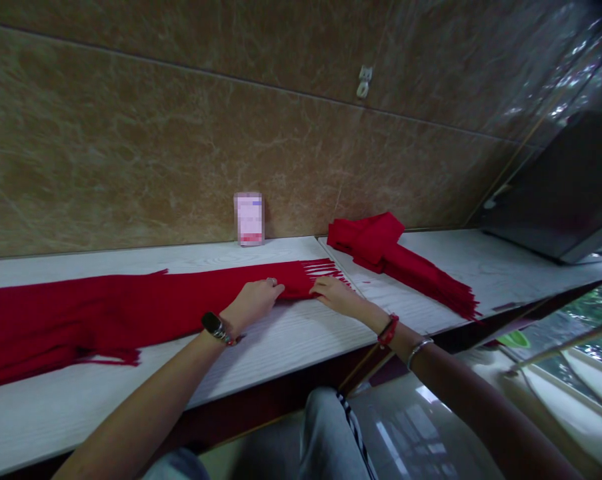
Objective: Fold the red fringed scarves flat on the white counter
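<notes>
In the head view, with the middle of the picture as the clock's centre, a long red scarf [181,293] lies along the counter [275,353], running from a fringe [321,268] near the centre, towards five o'clock, out to between eight and nine. It looks light, soft and limp, with a matt weave that should grip well and is unlikely to be harmed by handling, though the thin tassels could tangle; the plain edge just short of them seems the surest place to take hold. The left hand [253,301], between seven and eight, has its fingers bent nearly closed on the near edge, their pads hidden. The right hand [337,295], between four and five, pinches that edge beside the fringe, thumb and finger almost together. Towards nine the cloth bunches in layers; whether it is all one scarf cannot be told. A second red scarf [375,247] lies loosely folded at three. The pale, wood-grained counter meets a brown marbled wall [131,147], with a blurred pinkish card [249,220] leaning between nine and ten, a hook [364,81] at one, and a shiny floor [405,427] at five.
</notes>
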Tool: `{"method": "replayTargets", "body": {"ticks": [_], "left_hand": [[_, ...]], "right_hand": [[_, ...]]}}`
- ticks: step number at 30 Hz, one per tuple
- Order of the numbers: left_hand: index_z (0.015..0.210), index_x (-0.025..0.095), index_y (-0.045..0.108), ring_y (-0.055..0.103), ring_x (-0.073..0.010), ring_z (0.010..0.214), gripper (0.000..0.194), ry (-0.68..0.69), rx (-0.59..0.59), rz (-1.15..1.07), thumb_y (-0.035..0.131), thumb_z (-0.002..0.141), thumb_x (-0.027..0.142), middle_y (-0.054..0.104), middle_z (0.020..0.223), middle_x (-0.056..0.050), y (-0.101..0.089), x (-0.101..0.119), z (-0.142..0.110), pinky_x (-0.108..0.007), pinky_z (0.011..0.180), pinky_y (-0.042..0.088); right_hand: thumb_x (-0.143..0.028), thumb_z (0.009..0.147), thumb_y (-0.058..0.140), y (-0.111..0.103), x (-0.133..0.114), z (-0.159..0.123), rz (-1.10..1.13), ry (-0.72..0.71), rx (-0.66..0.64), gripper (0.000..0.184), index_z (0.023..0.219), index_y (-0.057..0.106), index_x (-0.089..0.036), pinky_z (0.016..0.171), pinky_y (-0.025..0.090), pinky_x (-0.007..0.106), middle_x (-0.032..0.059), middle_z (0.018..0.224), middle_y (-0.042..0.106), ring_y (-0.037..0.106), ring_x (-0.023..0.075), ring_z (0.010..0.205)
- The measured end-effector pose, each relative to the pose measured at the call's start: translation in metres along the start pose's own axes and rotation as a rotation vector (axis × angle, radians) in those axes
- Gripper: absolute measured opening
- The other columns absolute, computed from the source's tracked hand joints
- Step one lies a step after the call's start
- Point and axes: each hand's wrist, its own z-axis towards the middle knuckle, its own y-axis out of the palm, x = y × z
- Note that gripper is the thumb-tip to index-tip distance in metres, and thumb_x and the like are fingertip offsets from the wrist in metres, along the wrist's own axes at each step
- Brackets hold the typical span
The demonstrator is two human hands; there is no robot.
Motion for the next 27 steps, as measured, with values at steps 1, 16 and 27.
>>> {"method": "replayTargets", "body": {"ticks": [1,16,27], "left_hand": [[0.107,0.016,0.057,0.061,-0.0225,0.088,0.03,-0.005,0.007,0.003,0.036,0.086,0.011,0.061,0.1,-0.012,-0.001,0.0,0.0,-0.033,0.071,0.05],[0.137,0.034,0.027,0.016,-0.036,0.132,0.048,-0.064,-0.365,-0.236,0.029,0.091,0.021,0.017,0.147,-0.011,-0.002,0.018,-0.022,-0.062,0.092,0.03],[0.135,0.04,0.031,0.017,-0.0356,0.132,0.046,-0.159,-0.244,-0.334,0.019,0.091,0.05,0.023,0.147,-0.005,-0.01,0.008,-0.015,-0.065,0.094,0.023]], "right_hand": [[-0.007,0.082,0.048,0.0,-0.001,0.001,-0.069,0.004,0.012,0.019,0.091,0.063,-0.013,0.081,0.042,0.034,0.0105,0.092,0.062,0.055,0.0208,0.09],[-0.006,0.085,0.04,0.013,-0.002,-0.01,-0.218,-0.073,0.065,0.025,0.091,0.064,-0.012,0.076,0.043,0.035,0.0113,0.089,0.06,0.053,0.0204,0.086],[-0.003,0.082,0.039,-0.005,0.043,-0.054,-0.202,-0.086,-0.106,0.043,0.119,0.055,-0.017,0.089,0.041,0.042,0.0133,0.115,0.06,0.053,0.0224,0.107]]}}
